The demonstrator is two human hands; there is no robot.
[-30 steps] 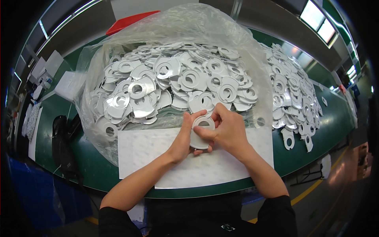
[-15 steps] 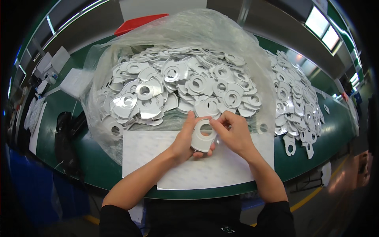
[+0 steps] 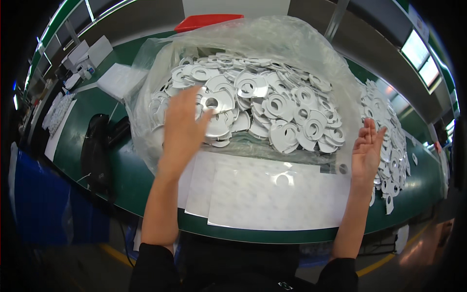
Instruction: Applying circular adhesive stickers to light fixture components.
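Note:
My left hand (image 3: 185, 126), a little blurred, reaches over the left part of a heap of white flat plastic parts (image 3: 276, 104), its thumb apart from the fingers. Each part has a round hole at one end. The heap lies in an opened clear plastic bag (image 3: 296, 36). At the bag's right edge my right hand (image 3: 367, 153) is raised with the palm partly showing, fingers loosely bent and nothing visible in it. Just beyond that hand is a second pile of the same parts (image 3: 389, 141) on the green table.
White sheets (image 3: 272, 199) lie at the table's front edge. A black tool-like object (image 3: 95, 151) rests to the left, and a white flat stack (image 3: 121, 80) stands behind it. A red tray (image 3: 209, 22) is at the back.
The white part held in my left hand is no longer in either hand. My left hand has moved left over the heap, and my right hand has moved right toward the second pile.

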